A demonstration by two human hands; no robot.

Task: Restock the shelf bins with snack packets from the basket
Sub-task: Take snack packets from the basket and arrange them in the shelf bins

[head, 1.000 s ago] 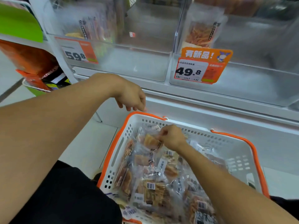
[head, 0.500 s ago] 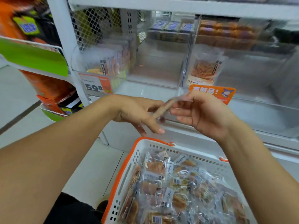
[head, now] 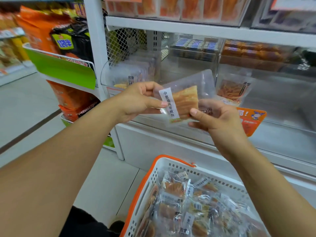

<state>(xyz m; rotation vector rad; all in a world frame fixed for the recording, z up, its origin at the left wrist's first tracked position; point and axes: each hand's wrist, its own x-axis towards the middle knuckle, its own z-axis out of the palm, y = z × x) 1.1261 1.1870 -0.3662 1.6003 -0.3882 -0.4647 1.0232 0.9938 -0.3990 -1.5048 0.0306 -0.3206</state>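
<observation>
both hands hold one snack packet [head: 183,101] up in front of the shelf bins: the left hand [head: 142,100] pinches its left edge by the white label, the right hand [head: 213,115] pinches the lower right corner. the packet looks light, thin and floppy, its clear film probably slick, so the sealed edges seem the safest hold. both forearms reach forward, raised above the basket [head: 145,189] of packets below, near the clear bin [head: 188,65] behind.
</observation>
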